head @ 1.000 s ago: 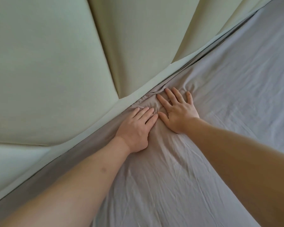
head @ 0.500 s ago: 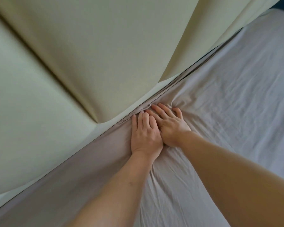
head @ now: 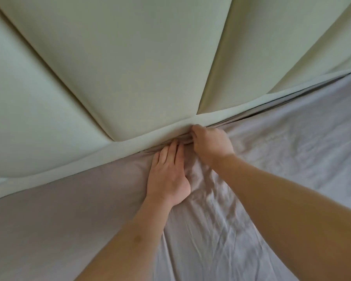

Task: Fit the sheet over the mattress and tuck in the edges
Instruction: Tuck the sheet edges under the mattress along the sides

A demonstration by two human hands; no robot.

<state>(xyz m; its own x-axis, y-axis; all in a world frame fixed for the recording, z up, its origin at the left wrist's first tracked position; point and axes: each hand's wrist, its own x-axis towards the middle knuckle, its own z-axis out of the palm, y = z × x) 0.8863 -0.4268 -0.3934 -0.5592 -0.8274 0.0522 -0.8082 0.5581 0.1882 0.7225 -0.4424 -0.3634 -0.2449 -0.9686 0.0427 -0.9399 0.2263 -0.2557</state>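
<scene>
Sheet (head: 251,179), grey-lilac, covers the mattress top and runs up to the padded headboard (head: 130,67); its edge bunches in folds at the seam below the headboard's lower band (head: 109,153). Mattress itself hidden under the cloth.

I have my left hand (head: 168,175) flat on the sheet, fingers (head: 173,151) straight and close together, tips pointing into the gap and touching the bunched folds. My right hand (head: 210,144) sits just beside it, touching the band, fingers curled down over the gathered cloth at the gap; fingertips hidden, so I can't tell how deep they go.

Step, as I judge it: tucking the head edge down between mattress and headboard. To do it well I'd pin the cloth flat with the left palm, push the bunch down with the right in short stretches, then slide along the seam rightward, where dark slits of gap show. Wrinkles fan out below both hands; smooth them toward the seam before pushing, or slack gets trapped. Cloth looks thin and should slide easily.
</scene>
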